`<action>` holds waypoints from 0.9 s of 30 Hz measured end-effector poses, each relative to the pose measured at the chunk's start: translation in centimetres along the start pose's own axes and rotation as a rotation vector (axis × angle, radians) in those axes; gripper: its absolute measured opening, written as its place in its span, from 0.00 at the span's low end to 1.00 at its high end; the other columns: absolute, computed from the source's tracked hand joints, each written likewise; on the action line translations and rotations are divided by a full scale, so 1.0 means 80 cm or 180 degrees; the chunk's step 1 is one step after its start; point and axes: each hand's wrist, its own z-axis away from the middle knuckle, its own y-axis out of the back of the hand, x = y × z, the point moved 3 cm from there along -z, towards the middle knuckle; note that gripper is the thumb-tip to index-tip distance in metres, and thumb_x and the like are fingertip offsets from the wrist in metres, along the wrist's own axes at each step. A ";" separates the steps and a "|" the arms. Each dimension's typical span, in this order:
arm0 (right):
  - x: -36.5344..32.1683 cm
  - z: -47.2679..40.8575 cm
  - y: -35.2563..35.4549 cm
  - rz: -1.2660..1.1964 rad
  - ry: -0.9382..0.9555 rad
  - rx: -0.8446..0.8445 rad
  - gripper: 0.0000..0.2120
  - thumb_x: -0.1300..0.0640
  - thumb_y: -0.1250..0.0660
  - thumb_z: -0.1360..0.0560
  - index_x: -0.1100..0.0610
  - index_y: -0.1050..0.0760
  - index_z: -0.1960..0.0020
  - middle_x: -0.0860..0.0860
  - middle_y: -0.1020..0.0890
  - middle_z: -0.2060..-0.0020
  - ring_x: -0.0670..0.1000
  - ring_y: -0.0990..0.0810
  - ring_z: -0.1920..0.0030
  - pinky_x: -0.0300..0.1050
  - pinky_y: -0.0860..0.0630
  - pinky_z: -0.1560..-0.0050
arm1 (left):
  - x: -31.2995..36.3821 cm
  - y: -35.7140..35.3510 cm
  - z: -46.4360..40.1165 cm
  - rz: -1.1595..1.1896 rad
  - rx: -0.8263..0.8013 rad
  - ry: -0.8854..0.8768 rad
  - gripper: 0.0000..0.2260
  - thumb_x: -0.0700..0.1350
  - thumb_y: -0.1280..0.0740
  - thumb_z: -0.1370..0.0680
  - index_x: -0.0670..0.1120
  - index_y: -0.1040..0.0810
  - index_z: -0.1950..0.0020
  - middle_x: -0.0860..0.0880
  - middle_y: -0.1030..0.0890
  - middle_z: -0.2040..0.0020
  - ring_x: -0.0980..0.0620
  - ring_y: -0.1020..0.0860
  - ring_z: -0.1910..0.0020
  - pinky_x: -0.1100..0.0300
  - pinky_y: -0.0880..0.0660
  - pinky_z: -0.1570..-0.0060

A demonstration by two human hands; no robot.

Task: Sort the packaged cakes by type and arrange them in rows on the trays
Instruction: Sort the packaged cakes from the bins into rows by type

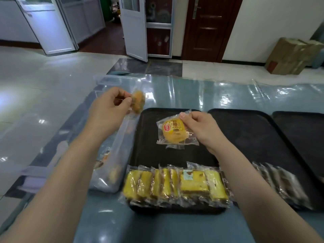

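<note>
As the right hand [201, 127] pinches a round cake [174, 131] above the near tray [149, 137] and the left hand [108, 109] pinches another [137, 101] beyond its far-left corner, both are best laid flat, starting a straight row behind the yellow slices [175, 185].

One camera sits on the person's head, close above the table [175, 228], looking forward and down at the near trays [245, 130] and the far doors [208, 27].
</note>
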 end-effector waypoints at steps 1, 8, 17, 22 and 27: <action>0.011 0.005 0.013 0.0048 -0.0010 0.0013 0.18 0.46 0.34 0.21 0.56 0.19 0.63 0.50 0.15 0.66 0.47 0.18 0.64 0.43 0.22 0.56 | 0.006 -0.012 0.008 0.0091 0.0021 0.0033 0.06 0.44 0.34 0.20 0.53 0.22 0.55 0.52 0.18 0.56 0.54 0.18 0.54 0.50 0.20 0.46; 0.083 0.038 0.087 0.0236 -0.0230 -0.0090 0.19 0.47 0.34 0.21 0.59 0.23 0.64 0.50 0.20 0.70 0.45 0.22 0.68 0.44 0.23 0.60 | -0.004 -0.118 0.066 0.0117 -0.0324 0.0355 0.09 0.44 0.33 0.21 0.57 0.20 0.58 0.52 0.17 0.59 0.47 0.18 0.53 0.40 0.21 0.46; 0.156 0.073 0.130 0.0308 -0.0641 -0.0125 0.19 0.48 0.34 0.20 0.65 0.23 0.57 0.48 0.21 0.68 0.44 0.24 0.67 0.43 0.24 0.63 | -0.021 -0.216 0.133 0.0179 -0.0614 0.0816 0.06 0.44 0.34 0.20 0.52 0.19 0.55 0.51 0.17 0.57 0.48 0.19 0.54 0.47 0.20 0.50; 0.192 0.104 0.140 0.0144 -0.0942 0.0041 0.15 0.49 0.33 0.21 0.61 0.24 0.57 0.47 0.25 0.71 0.43 0.30 0.73 0.37 0.32 0.71 | -0.018 -0.247 0.152 0.0674 -0.0849 0.1067 0.07 0.43 0.35 0.20 0.51 0.18 0.53 0.49 0.17 0.54 0.49 0.19 0.51 0.49 0.20 0.46; 0.216 0.130 0.160 -0.0261 -0.1025 0.0338 0.13 0.52 0.32 0.21 0.62 0.25 0.54 0.49 0.25 0.69 0.45 0.30 0.71 0.39 0.32 0.70 | -0.018 -0.284 0.175 0.1158 -0.1072 0.1365 0.06 0.41 0.34 0.20 0.48 0.18 0.53 0.46 0.17 0.52 0.45 0.19 0.46 0.46 0.22 0.40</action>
